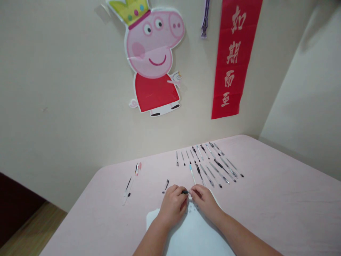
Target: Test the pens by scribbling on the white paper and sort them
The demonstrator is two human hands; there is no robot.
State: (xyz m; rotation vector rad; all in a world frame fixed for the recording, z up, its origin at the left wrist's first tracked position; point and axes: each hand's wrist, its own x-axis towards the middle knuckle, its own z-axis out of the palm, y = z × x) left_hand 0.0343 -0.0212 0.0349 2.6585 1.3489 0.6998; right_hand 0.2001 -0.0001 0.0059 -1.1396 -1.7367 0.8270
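My left hand [173, 205] is closed on a short black pen part [184, 192], whose end points toward my right hand. My right hand [204, 199] pinches at the tip of that part, its thumb and finger together; whether it holds a separate small piece is too small to tell. Beyond my left hand lie a black pen cap [167, 184] and a tiny black piece [163, 192]. A pen with a light blue cap [190, 169] lies just beyond my right hand. Under both wrists is a pale, rounded sheet-like surface [197, 234].
Two rows of pens [210, 170] lie at the back right of the pink table [106, 220]. A refill [129, 182], a clear barrel [125, 197] and a black piece [129, 194] lie left. Small pink and black items [137, 170] sit behind them. A wall stands beyond.
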